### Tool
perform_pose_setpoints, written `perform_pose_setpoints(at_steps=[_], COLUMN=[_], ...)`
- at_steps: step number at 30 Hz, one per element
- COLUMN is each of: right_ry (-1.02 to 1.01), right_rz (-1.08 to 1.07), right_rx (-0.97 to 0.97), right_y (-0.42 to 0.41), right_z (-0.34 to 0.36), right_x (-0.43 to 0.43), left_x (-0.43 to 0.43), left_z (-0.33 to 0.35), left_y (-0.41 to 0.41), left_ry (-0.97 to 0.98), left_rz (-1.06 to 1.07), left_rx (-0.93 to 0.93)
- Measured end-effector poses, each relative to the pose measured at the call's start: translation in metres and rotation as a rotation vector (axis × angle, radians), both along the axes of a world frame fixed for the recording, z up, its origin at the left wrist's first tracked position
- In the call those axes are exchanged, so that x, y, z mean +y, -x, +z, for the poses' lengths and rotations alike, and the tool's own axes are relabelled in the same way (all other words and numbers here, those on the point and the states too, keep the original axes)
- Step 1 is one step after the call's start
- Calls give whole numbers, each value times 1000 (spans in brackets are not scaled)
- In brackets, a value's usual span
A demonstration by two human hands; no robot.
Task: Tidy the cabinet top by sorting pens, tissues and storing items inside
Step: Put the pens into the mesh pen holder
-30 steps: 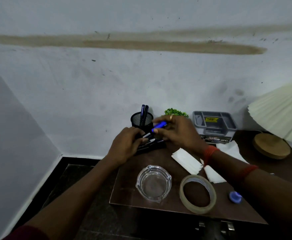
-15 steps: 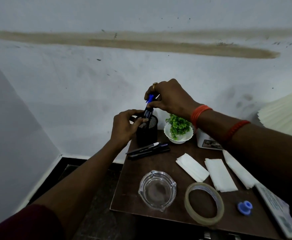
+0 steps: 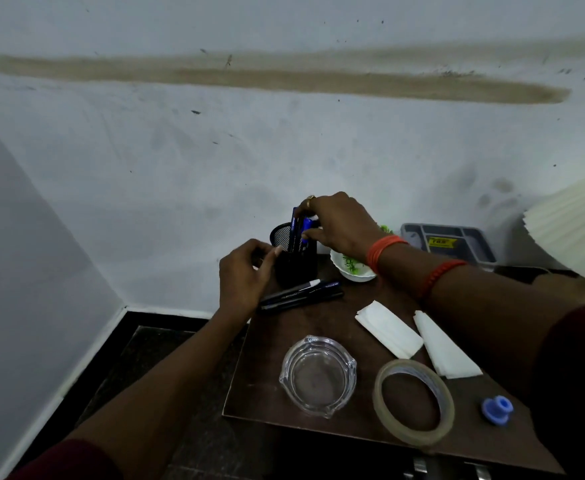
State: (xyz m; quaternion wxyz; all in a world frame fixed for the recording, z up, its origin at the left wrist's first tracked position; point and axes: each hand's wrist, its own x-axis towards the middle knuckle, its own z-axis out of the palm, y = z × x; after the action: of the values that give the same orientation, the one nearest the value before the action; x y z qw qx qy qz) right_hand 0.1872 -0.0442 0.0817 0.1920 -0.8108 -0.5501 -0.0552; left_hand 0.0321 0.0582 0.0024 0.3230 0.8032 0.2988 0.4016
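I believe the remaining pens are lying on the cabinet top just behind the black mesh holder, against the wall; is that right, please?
Not quite: the head view shows the remaining pens lying in front of the black mesh holder, on its near side, not behind it against the wall.

A black wire-mesh pen holder (image 3: 293, 252) stands under the right hand (image 3: 341, 225). Nearer than both hands, on the matt brown wooden cabinet top (image 3: 305, 327): a clear glossy glass ashtray (image 3: 318, 375), soft white paper tissues (image 3: 388, 329), a shiny translucent tape roll (image 3: 413, 401).
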Motion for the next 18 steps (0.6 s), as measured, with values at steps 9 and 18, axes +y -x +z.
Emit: perform_pose_setpoints(at_steps=[9,18], right_ry=[-398,-224], right_rz=[-225,-591], right_rx=[275,1422], right_y=[45,58], right_z=[-35,-101], right_x=[-50,-50], left_x=[-10,-21], left_z=[-15,-21], left_y=[6,-1], left_ry=[-135,-255], left_rz=[-138,-172], left_rx=[458,697])
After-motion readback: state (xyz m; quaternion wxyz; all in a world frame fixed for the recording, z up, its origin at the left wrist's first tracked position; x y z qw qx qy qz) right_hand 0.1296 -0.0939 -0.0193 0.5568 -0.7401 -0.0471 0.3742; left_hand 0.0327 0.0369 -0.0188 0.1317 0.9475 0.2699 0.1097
